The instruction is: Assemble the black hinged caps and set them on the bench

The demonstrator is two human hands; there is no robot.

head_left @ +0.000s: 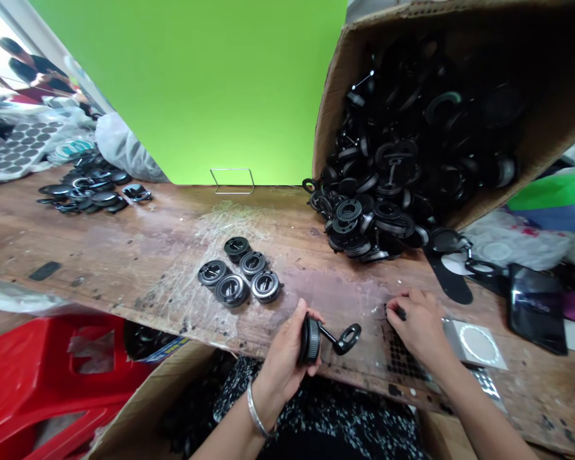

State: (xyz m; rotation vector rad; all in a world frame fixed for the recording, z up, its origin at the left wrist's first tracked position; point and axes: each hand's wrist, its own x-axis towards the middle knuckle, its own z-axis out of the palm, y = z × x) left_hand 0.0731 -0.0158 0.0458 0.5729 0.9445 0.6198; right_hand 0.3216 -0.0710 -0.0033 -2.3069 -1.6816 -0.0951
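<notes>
"In the head view, what has the left hand (283, 350)?"

"A black mount (310, 340), turned on edge and gripped between thumb and fingers. Its ring (345, 347) sticks out on an arm towards three o'clock."

"And the right hand (419, 321)?"

"At three o'clock from the left, low over the table (124, 255). Its fingers are bunched narrow, with a dark bit (401, 313) at the tips. I can't tell whether that grip is closed on it."

"What's below?"

"A dot sheet (405, 359), at seven o'clock from that hand."

"So which step is this?"

"My reading: steadying the mount while picking at a small piece."

"What does the next move call for?"

"I'd say a fine pinch on the right, and a left grip that leaves the mount's face uncovered. Five finished-looking discs (231, 291) sit at ten o'clock from it."
</notes>
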